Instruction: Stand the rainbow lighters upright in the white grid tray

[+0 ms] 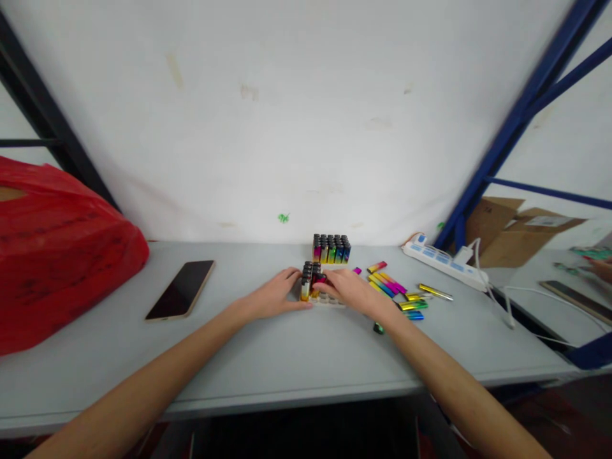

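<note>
Several lighters with black tops stand upright in two rows at the left end of a pale tray with round holes. Cupped around that end is my left hand, its thumb at the tray's front edge and its fingers behind at the left side. My right hand is over the tray, pinching a dark red lighter beside the standing rows. The fingers partly hide this lighter. To the right of the tray lie loose metallic lighters in yellow, pink, blue and green, some behind my right forearm.
A full block of upright lighters stands behind the tray near the wall. A phone and a red plastic bag are at left. At right are a white power strip with cables, a blue frame and a cardboard box.
</note>
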`<state>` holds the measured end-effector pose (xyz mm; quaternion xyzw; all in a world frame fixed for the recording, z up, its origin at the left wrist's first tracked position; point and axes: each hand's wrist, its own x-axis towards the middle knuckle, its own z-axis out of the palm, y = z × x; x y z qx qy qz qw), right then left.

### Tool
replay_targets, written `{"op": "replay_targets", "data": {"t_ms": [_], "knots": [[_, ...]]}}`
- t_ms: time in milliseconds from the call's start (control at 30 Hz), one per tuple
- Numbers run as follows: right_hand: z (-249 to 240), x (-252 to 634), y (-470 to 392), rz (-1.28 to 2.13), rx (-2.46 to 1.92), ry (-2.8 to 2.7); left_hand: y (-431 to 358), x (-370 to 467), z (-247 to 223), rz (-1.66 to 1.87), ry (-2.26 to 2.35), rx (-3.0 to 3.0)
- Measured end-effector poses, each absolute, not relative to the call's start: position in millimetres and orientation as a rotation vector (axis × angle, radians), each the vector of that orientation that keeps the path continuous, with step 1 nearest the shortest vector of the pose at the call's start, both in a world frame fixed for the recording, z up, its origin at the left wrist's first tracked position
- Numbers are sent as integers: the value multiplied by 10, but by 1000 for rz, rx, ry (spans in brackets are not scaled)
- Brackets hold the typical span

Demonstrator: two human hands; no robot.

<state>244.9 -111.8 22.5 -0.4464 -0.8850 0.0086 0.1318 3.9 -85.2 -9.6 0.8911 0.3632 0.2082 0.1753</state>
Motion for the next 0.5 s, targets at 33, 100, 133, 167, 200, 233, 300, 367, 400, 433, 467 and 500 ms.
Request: {"op": "replay_targets", "data": {"t_ms": [33, 100, 133, 167, 200, 233, 300, 367, 400, 433, 467, 500], "knots": [[212, 2438, -1127, 8, -1317, -2573, -853, 39, -96, 581, 1031, 2528], [187, 2412, -1141, -17, -1354, -2569, -857, 41, -92, 568, 1028, 2538], [182, 2406, -1145, -16, -1358, -2571, -859, 42, -88, 568, 1022, 2544], [186, 2412, -1145, -2, -1350, -2578, -861, 43, -84, 572, 1016, 2550], [201, 2434, -1140, 18, -1334, -2585, -864, 44, -79, 575, 1012, 2555], [226, 2477, -1130, 38, -1318, -2589, -866, 46, -74, 576, 1013, 2557], [300, 2629, -1093, 51, -1313, -2567, -868, 50, -68, 563, 1025, 2557], [381, 2861, -1037, 14, -1394, -2497, -865, 52, -70, 550, 1047, 2550], [416, 2997, -1007, -9, -1471, -2447, -863, 52, -74, 543, 1056, 2547], [445, 3138, -977, -18, -1556, -2401, -859, 51, -79, 540, 1063, 2546], [467, 3277, -952, -29, -1644, -2377, -856, 49, -85, 540, 1068, 2546], [483, 3406, -933, -13, -1729, -2376, -853, 46, -90, 543, 1069, 2547]]}}
